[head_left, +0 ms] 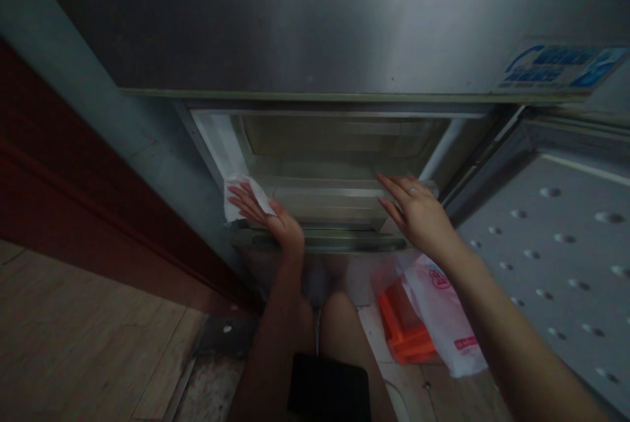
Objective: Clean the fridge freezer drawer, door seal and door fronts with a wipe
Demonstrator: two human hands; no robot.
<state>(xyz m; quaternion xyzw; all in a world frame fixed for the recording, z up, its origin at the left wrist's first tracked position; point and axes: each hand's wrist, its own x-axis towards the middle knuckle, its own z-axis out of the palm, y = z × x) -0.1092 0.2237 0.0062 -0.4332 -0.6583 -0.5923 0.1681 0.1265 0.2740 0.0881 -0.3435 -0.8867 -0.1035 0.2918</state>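
Observation:
My left hand (263, 212) presses a white tissue or cloth (235, 202) against the left edge of the open lower compartment (216, 140) of a refrigerator. Its fingers are stretched flat over the cloth, which also shows between thumb and fingers. On the other side, my right hand (418, 212), with a ring on one finger, hovers at or touches the compartment's right side. Those fingers are extended and apart, with nothing visible in them. Between both hands, a clear drawer (319, 241) juts out toward my knees. Whether the right fingertips touch the drawer cannot be made out.
The compartment's door (541, 264) stands swung out at right. A closed steel door (305, 21) hangs above. A dark red door or panel (98, 192) rises at left. An orange item (401, 327) and a white plastic bag (447, 323) lie on the floor. A black rectangular object (329, 386) is at my lap.

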